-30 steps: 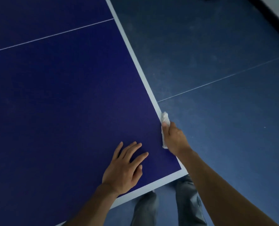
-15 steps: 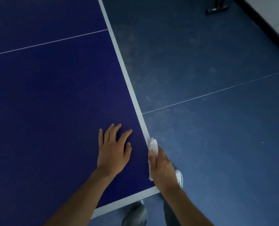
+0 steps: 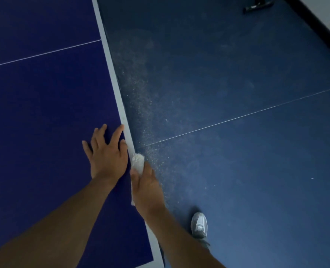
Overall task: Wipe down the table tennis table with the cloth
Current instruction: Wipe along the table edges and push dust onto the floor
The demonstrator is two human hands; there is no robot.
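- The table tennis table fills the left half of the frame. Its top is smooth, matt and dark blue, with a pale band along the right edge.
- The cloth, white and fluffy, is bunched on this edge band, at the lower centre.
- The right hand grips the cloth against the edge.
- The left hand lies flat on the top just beside it, fingers spread, holding nothing.
- The blue floor has pale dusty specks near the table, and a grey shoe stands on it.
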